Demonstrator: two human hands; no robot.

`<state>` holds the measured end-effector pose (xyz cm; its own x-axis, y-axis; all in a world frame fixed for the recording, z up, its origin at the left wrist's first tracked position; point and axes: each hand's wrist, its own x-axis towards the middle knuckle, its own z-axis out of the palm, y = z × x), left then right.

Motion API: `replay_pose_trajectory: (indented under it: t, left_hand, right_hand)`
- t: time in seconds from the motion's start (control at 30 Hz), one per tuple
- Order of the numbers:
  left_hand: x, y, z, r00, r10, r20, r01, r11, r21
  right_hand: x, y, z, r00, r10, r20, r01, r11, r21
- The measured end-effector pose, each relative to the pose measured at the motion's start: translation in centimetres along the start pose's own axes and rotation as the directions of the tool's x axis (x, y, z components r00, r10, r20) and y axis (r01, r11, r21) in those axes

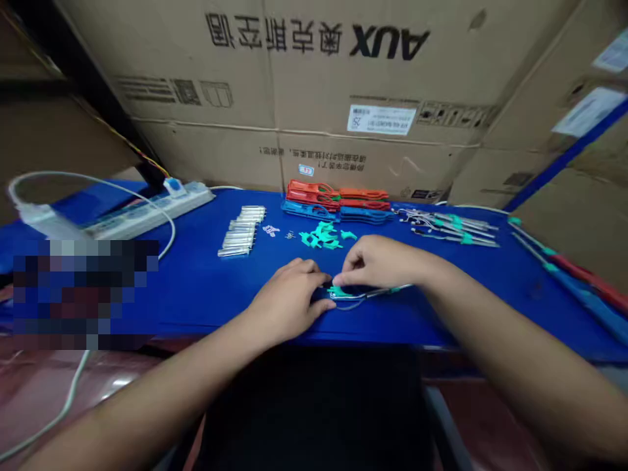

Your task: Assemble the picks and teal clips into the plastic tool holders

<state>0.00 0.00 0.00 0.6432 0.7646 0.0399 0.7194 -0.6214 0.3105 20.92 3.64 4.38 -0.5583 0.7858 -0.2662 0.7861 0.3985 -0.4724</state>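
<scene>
- Left hand [289,301]: is resting half closed on the blue table [196,291], with the fingertips reaching the green clip; whether it is gripping anything cannot be told.
- Right hand [377,263]: is nearly closed, pinching the green clip [338,292] between thumb and fingers from above.
- Metal rod [377,292]: is lying low over the tabletop, running out from the clip past the right hand, with a thin wire loop [348,305] curving beneath.
- Handling: the hands are working close together near the table, which is giving the small clip steady support.
- Surroundings: a pile of green plastic pieces [321,235] is lying just ahead, between clear tubes [240,230] and a row of finished-looking rods [451,227]. Red clips [314,192] and blue clips [366,216] are stacked behind.
</scene>
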Motion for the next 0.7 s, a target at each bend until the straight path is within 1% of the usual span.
replay_pose_trajectory:
  t: [0.03, 0.07, 0.1, 0.13, 0.17, 0.2, 0.23, 0.27, 0.3, 0.33, 0.37, 0.4, 0.43, 0.5, 0.57, 0.63, 0.7]
  left_hand:
    - [0.3, -0.1, -1.7, 0.997, 0.028, -0.068, -0.028, 1.0, -0.01]
    - [0.5, -0.3, -3.4, 0.994, 0.038, -0.1, -0.039, 0.999, -0.008]
    - [0.9, -0.6, -5.3, 0.985, 0.048, -0.165, -0.049, 0.999, -0.001]
    - [1.4, -1.1, -7.1, 0.971, 0.025, -0.238, -0.023, 1.0, 0.009]
    - [2.0, -1.7, -8.9, 0.952, -0.026, -0.306, 0.033, 0.999, 0.019]
    - [2.7, -2.5, -10.6, 0.935, -0.095, -0.342, 0.117, 0.992, 0.042]
    - [3.4, -3.6, -12.0, 0.922, -0.174, -0.347, 0.21, 0.975, 0.069]
    - [4.1, -4.8, -13.0, 0.923, -0.234, -0.306, 0.278, 0.955, 0.108]
    - [4.6, -6.2, -13.6, 0.932, -0.277, -0.236, 0.318, 0.934, 0.161]
    - [5.0, -7.5, -13.8, 0.939, -0.316, -0.138, 0.34, 0.914, 0.22]
    - [5.1, -8.9, -13.6, 0.937, -0.348, -0.015, 0.338, 0.9, 0.276]
    - [5.1, -10.1, -13.2, 0.931, -0.358, 0.076, 0.32, 0.898, 0.303]
    - [4.9, -11.1, -12.6, 0.92, -0.352, 0.172, 0.292, 0.909, 0.296]
    - [4.1, -12.5, -11.4, 0.903, -0.352, 0.246, 0.282, 0.918, 0.279]
    - [3.4, -13.2, -10.6, 0.882, -0.382, 0.277, 0.309, 0.911, 0.272]
    - [2.9, -13.5, -10.4, 0.867, -0.396, 0.303, 0.323, 0.909, 0.264]
    - [2.8, -13.6, -10.5, 0.864, -0.379, 0.331, 0.311, 0.919, 0.241]
  right_hand:
    - [0.1, 0.2, -1.0, 0.997, 0.004, -0.079, -0.006, 1.0, -0.016]
    - [0.2, 0.4, -1.9, 0.988, 0.005, -0.153, -0.008, 1.0, -0.023]
    - [0.3, 0.6, -2.6, 0.975, 0.003, -0.223, -0.008, 1.0, -0.022]
    - [0.5, 0.8, -3.3, 0.958, 0.002, -0.287, -0.004, 1.0, -0.008]
    - [0.7, 1.0, -3.7, 0.938, 0.006, -0.347, 0.001, 1.0, 0.021]
    - [1.0, 1.2, -3.8, 0.916, 0.005, -0.4, 0.017, 0.999, 0.051]
    - [1.2, 1.5, -3.8, 0.894, -0.004, -0.449, 0.042, 0.996, 0.076]
    - [1.6, 1.7, -3.5, 0.868, -0.019, -0.496, 0.074, 0.993, 0.09]
    - [1.9, 2.0, -3.0, 0.842, -0.041, -0.538, 0.105, 0.991, 0.089]
    - [2.2, 2.3, -2.5, 0.818, -0.074, -0.57, 0.141, 0.987, 0.075]
    - [2.6, 2.5, -1.9, 0.802, -0.111, -0.587, 0.167, 0.985, 0.042]
    - [3.0, 2.7, -1.3, 0.797, -0.161, -0.581, 0.187, 0.982, -0.016]
    - [3.3, 2.8, -0.8, 0.805, -0.213, -0.554, 0.204, 0.976, -0.079]
    - [4.3, 2.5, 0.1, 0.822, -0.31, -0.478, 0.242, 0.95, -0.199]
    - [5.7, 1.5, 0.5, 0.836, -0.398, -0.377, 0.293, 0.906, -0.307]
    - [7.6, 0.2, 0.8, 0.844, -0.473, -0.251, 0.354, 0.845, -0.402]
    - [9.7, -1.3, 1.1, 0.857, -0.486, -0.169, 0.36, 0.801, -0.479]
